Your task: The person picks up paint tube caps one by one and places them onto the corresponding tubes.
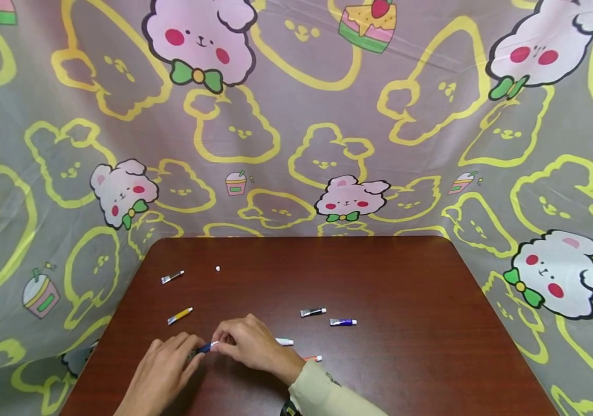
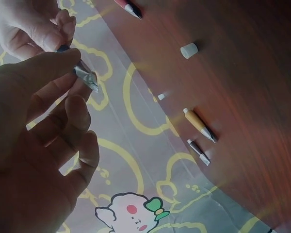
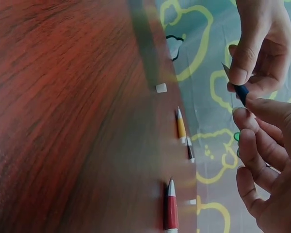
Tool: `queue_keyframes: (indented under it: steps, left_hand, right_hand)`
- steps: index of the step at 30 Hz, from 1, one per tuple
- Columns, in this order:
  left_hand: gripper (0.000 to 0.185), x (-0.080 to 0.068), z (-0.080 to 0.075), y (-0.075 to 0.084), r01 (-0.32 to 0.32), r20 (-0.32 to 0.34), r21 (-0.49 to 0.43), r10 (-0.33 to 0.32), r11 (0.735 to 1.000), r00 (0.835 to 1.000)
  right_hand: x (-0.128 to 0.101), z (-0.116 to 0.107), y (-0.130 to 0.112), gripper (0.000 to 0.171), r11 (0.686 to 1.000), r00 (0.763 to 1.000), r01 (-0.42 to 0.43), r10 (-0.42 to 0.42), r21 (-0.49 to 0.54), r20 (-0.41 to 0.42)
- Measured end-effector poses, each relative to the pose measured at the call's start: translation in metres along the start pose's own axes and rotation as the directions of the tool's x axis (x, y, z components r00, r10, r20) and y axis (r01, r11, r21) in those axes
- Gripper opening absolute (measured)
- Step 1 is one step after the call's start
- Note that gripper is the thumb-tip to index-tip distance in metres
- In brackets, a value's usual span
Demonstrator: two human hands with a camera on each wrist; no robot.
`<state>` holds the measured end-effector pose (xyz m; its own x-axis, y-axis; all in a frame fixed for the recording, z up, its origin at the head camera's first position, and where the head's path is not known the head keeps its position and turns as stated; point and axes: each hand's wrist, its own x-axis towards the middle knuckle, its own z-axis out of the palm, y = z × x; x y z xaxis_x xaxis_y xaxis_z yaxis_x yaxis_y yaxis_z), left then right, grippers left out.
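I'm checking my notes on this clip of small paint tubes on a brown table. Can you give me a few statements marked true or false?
1. Both hands hold the same blue tube. True: the left hand and right hand pinch it at opposite ends.
2. The yellow tube lies on the table. True.
3. A loose white cap sits on the far side of the table. True.
4. The right hand rests flat on the table. False: its fingers pinch the tube.
5. The tabletop is green. False: it is reddish-brown wood.

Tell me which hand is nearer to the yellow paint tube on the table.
Left. The left hand lies just below the yellow paint tube; the right hand sits farther off to the tube's right, both holding the blue tube.
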<state>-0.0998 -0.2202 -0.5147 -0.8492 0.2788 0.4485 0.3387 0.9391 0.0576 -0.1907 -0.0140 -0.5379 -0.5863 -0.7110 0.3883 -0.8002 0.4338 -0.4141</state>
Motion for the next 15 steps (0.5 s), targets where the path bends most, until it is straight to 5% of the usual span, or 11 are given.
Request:
queue_keyframes:
  steps: [6,10,13,15]
  left_hand:
    - [0.019,-0.0001,0.0022,-0.0037,-0.059,-0.052,-0.035,0.057,0.998,0.997]
    - [0.038,0.0005,0.004,-0.0055,-0.098,-0.094,-0.069,0.091,0.993,0.991]
    - [0.018,0.0017,0.0045,-0.0042,-0.109,-0.108,-0.088,0.099,0.99,0.989]
    - [0.034,0.0025,0.0042,-0.0019,-0.099,-0.103,-0.094,0.089,0.991,0.991]
  right_hand:
    - [0.0003,0.0004,0.0034,0.018,1.0,1.0,-0.001,0.001,0.008,-0.003]
    - [0.0001,-0.0003,0.0045,0.029,1.0,1.0,-0.004,0.004,0.03,-0.018]
    - [-0.0008,-0.0003,0.0046,0.038,0.998,0.999,-0.02,0.022,0.063,-0.035]
    - [-0.0018,0.0001,0.0048,0.034,0.996,0.998,-0.038,0.043,0.087,-0.05]
